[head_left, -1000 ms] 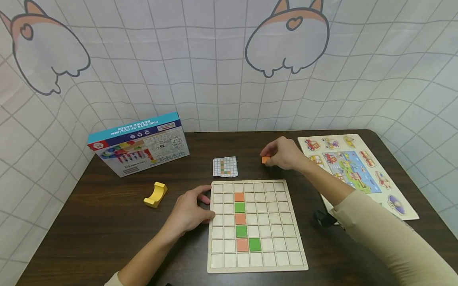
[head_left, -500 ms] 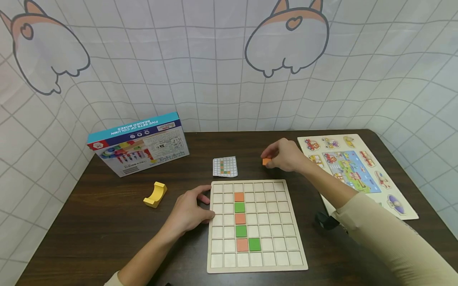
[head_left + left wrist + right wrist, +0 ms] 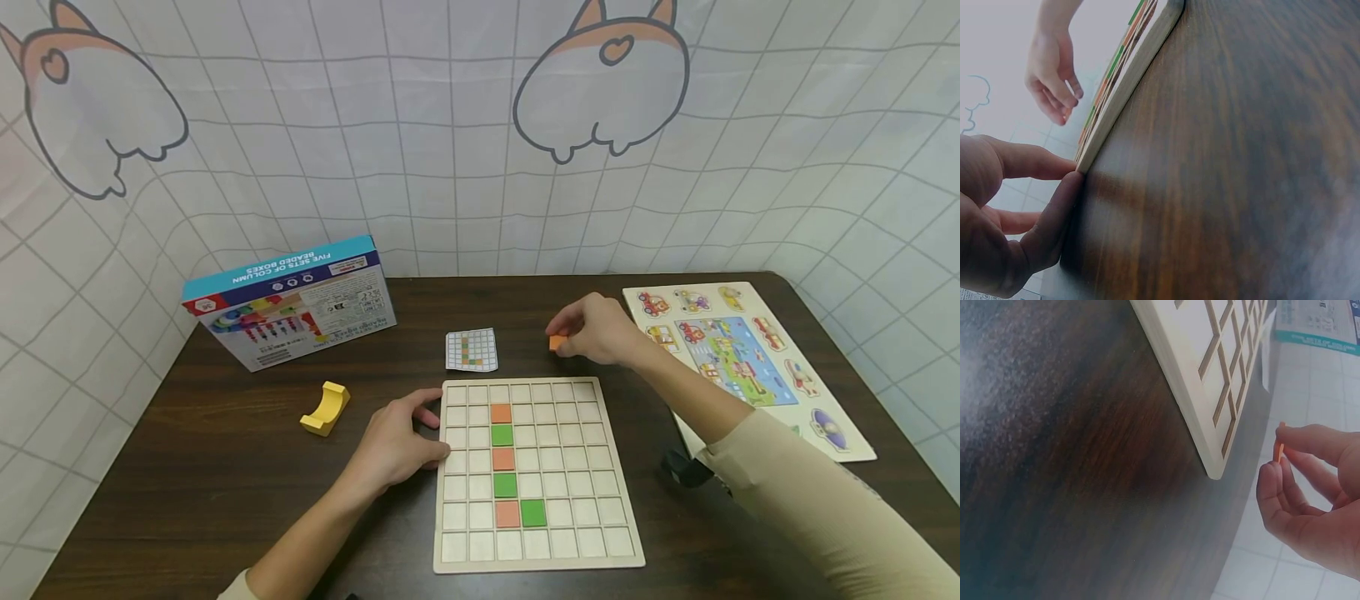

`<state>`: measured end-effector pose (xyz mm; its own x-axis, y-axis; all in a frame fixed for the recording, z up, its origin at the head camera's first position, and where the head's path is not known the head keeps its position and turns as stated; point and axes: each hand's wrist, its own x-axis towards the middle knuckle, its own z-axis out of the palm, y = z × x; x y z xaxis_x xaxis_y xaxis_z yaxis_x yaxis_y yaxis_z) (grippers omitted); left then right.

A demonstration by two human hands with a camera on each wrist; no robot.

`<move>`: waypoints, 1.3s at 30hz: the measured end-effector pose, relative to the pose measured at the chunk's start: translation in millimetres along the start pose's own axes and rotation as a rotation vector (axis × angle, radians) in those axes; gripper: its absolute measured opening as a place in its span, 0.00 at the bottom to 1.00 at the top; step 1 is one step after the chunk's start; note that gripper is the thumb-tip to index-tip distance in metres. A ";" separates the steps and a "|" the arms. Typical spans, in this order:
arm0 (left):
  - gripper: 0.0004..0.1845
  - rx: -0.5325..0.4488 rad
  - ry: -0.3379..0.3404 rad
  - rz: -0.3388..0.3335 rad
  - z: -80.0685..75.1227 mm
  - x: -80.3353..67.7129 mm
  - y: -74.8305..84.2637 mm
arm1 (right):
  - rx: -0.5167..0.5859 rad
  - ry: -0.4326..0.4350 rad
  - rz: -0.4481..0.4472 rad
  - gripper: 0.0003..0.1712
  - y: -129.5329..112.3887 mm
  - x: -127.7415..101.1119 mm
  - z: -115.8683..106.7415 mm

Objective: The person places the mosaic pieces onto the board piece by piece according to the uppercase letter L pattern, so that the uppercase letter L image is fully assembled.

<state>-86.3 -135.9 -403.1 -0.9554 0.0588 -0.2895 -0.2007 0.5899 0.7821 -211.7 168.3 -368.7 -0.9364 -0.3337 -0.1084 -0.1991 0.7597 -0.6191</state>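
A pale wooden grid board (image 3: pixel 577 467) lies on the dark table, with orange and green square tiles in some of its cells. My left hand (image 3: pixel 397 442) rests at the board's left edge, thumb and index fingertip touching it some distance apart; the wrist view shows the same left hand (image 3: pixel 1004 206) against the rim. Beyond the board's far right corner, my right hand (image 3: pixel 596 329) pinches an orange tile (image 3: pixel 557 342) between thumb and fingers. In the right wrist view the tile (image 3: pixel 1279 447) is seen edge-on, apart from the board.
Behind the board lies a small pattern card (image 3: pixel 471 350) with a coloured grid. A yellow curved block (image 3: pixel 327 408) sits to the left, and a printed toy box (image 3: pixel 300 308) stands at the back left. On the right is a picture puzzle board (image 3: pixel 750 367), partly under the right forearm.
My right hand shifts only slightly, still pinching the orange tile in nearly the same spot. My left hand and the board stay put.
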 end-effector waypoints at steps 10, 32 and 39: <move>0.41 -0.001 0.005 -0.002 0.9 1.1 0.0 | -0.009 -0.011 -0.009 0.13 -2.3 -8.1 1.2; 0.41 -0.010 0.005 0.005 2.2 0.8 -1.1 | 0.015 -0.035 -0.027 0.14 -3.0 -26.7 3.1; 0.41 -0.012 0.005 0.009 1.4 0.6 -0.6 | 0.024 -0.038 -0.045 0.14 -7.0 -32.6 2.1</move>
<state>-86.4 -135.1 -404.6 -0.9582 0.0597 -0.2798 -0.1948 0.5801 0.7909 -179.1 172.7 -362.5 -0.9150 -0.3886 -0.1090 -0.2336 0.7302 -0.6421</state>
